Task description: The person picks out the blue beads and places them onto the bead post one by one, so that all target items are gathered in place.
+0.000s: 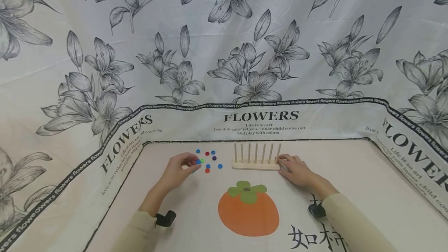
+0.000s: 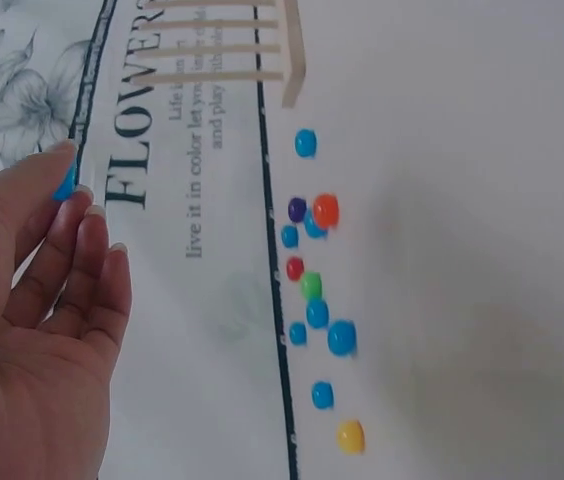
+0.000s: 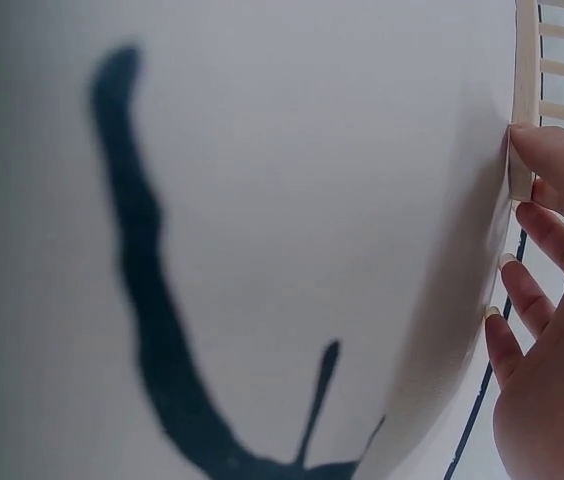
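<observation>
My left hand (image 1: 176, 171) pinches a blue bead (image 2: 65, 185) between thumb and forefinger, and its other fingers are loosely bent. Beside it several loose beads lie scattered on the cloth, among them a red one (image 1: 207, 153), a purple one (image 1: 214, 158), an orange one (image 2: 326, 210), a green one (image 2: 310, 286) and a yellow one (image 2: 351, 437). My right hand (image 1: 297, 170) grips the right end of a wooden peg stand (image 1: 255, 165), its thumb on the front of the base. Several thin upright pegs (image 1: 249, 153) rise from that base, with no beads on them.
A pale cloth (image 1: 196, 213) covers the table, printed with an orange persimmon (image 1: 248, 215) and dark characters (image 1: 304, 237). Behind the stand rises a flower-printed curtain (image 1: 259, 61). Each wrist carries a black camera, such as the left one (image 1: 166, 218).
</observation>
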Tool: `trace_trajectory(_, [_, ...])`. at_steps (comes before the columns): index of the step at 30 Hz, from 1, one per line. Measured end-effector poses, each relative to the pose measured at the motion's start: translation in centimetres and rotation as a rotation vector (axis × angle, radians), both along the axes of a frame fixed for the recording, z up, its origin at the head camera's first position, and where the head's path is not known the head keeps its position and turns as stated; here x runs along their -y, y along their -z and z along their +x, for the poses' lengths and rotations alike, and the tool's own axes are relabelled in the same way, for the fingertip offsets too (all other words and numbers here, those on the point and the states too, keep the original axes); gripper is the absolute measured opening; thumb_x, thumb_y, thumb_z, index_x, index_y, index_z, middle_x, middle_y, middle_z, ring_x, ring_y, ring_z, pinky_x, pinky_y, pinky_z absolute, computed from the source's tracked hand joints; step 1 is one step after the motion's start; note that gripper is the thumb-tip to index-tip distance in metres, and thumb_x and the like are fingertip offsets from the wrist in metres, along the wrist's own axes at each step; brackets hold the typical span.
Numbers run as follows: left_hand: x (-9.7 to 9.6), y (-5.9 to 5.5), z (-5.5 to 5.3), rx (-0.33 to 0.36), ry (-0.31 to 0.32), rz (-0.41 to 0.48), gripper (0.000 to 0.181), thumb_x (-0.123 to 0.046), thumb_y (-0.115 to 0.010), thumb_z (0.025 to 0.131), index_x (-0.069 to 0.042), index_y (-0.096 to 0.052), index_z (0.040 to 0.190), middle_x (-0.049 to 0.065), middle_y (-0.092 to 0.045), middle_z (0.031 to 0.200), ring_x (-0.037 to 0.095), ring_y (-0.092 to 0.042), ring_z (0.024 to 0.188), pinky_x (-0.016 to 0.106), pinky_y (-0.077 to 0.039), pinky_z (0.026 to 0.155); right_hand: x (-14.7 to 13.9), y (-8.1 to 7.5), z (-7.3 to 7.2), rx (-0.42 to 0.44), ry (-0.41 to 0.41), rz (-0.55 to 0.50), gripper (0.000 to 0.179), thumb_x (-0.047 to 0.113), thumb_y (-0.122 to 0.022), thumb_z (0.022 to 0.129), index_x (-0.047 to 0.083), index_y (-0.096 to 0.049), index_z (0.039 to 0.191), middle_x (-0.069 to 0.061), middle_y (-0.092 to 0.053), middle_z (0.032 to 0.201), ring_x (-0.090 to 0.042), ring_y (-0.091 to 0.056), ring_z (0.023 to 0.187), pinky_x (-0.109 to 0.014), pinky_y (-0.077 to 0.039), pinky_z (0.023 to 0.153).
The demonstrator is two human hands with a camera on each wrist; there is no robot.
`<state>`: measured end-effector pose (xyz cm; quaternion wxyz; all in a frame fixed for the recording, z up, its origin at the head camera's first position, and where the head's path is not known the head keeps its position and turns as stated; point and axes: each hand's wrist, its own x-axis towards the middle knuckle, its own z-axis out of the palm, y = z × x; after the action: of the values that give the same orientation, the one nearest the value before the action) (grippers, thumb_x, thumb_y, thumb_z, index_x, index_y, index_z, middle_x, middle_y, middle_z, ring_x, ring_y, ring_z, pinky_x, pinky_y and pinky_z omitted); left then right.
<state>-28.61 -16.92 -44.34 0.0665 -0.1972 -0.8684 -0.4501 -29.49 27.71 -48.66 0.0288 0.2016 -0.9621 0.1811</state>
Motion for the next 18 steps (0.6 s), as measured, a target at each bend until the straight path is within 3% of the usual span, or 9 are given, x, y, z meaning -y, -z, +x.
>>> trace_trajectory(9, [-2.7, -0.3, 0.1, -0.010, 0.080, -0.010, 0.016, -0.016, -0.079, 0.092, -0.018, -0.072, 0.106, -0.008, -0.069, 0.095, 0.014, -0.064, 0.091, 0.035, -0.058, 0.086, -0.3, 0.9, 0.1, 0.005, -0.005, -0.021, 0.050, 0.023, -0.056, 0.104, -0.005, -0.050, 0.145, -0.026, -0.048, 0.150, -0.050, -0.043, 0.132, -0.071, -0.035, 0.105])
trace_trajectory(13, [-3.3, -0.5, 0.3, -0.013, 0.078, -0.018, 0.017, -0.016, -0.079, 0.092, -0.018, -0.072, 0.107, -0.008, -0.069, 0.096, 0.013, -0.064, 0.090, 0.028, -0.057, 0.084, -0.2, 0.4, 0.3, 0.011, -0.005, -0.031, 0.049, 0.022, -0.058, 0.103, -0.003, -0.052, 0.145, -0.024, -0.052, 0.148, -0.049, -0.046, 0.129, -0.070, -0.037, 0.103])
trace_trajectory(18, [-4.1, -0.7, 0.2, -0.029, 0.107, 0.002, 0.018, -0.018, -0.078, 0.092, -0.014, -0.072, 0.108, -0.006, -0.069, 0.097, 0.013, -0.064, 0.090, 0.030, -0.058, 0.082, -0.1, -0.2, 0.4, 0.035, 0.015, -0.027, 0.049, 0.022, -0.059, 0.103, 0.000, -0.051, 0.147, -0.019, -0.053, 0.149, -0.046, -0.047, 0.130, -0.068, -0.037, 0.105])
